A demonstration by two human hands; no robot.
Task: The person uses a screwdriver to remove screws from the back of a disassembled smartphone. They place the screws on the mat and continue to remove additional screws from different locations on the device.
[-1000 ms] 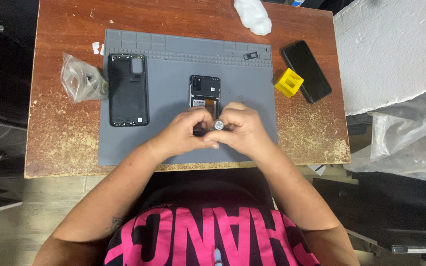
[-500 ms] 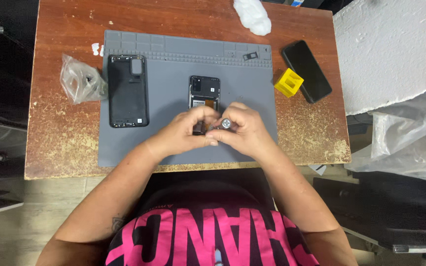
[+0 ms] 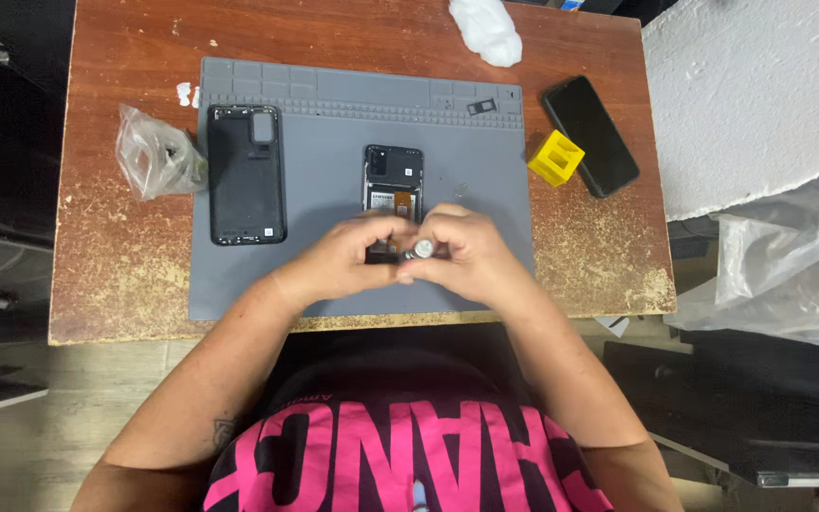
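Note:
An opened black phone (image 3: 393,177) lies in the middle of the grey work mat (image 3: 334,294), its inner parts showing. My left hand (image 3: 345,258) and my right hand (image 3: 462,251) meet over its lower end and cover it. My right hand grips a small tool with a round silver cap (image 3: 421,250), held upright over the phone. My left hand's fingers rest on the phone's lower part beside the tool. The phone's black back cover (image 3: 245,174) lies on the mat to the left.
A crumpled clear plastic bag (image 3: 152,152) sits at the left on the wooden table (image 3: 125,265). A yellow block (image 3: 555,156) and a second black phone (image 3: 590,136) lie at the right. White wadding (image 3: 485,28) is at the far edge.
The silver-capped tool has shifted slightly right and my hands have tightened a little around the phone's lower end. Nothing else moved.

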